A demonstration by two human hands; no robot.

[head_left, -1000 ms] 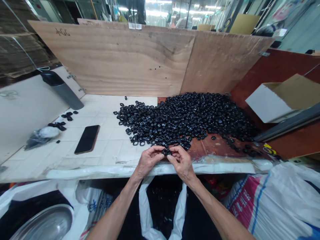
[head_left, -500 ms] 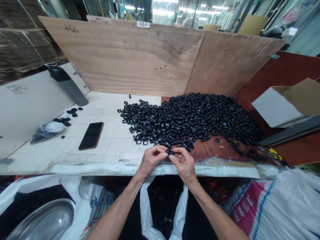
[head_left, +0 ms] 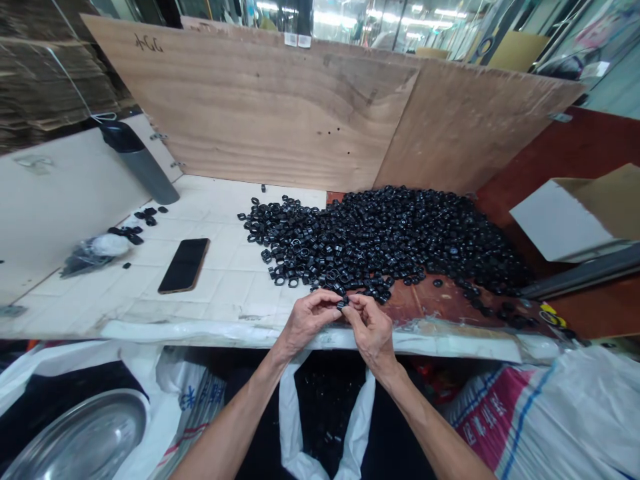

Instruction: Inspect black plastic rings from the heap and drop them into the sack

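Observation:
Both of my hands meet at the front edge of the bench, just before a wide heap of small black ring-shaped parts (head_left: 400,233). Between thumb and fingers, my left hand (head_left: 307,320) pinches a small black part (head_left: 343,303). My right hand (head_left: 373,330) grips the same spot from the other side, its fingertips also closed on black plastic. Whether they hold one piece or two joined ones is hidden by the fingers. Below them an open white sack (head_left: 293,427) hangs under the bench edge, with more black parts inside.
A phone (head_left: 184,265) and a grey bottle (head_left: 145,170) are on the left, near a plastic bag of parts (head_left: 83,259). Plywood (head_left: 275,107) walls the back. A white carton (head_left: 560,217) stands right. Filled sacks (head_left: 575,407) and a metal basin (head_left: 95,440) flank my arms.
The view has shifted slightly. My hands stay together at the bench edge, and the fingers have turned the small black part a little between them.

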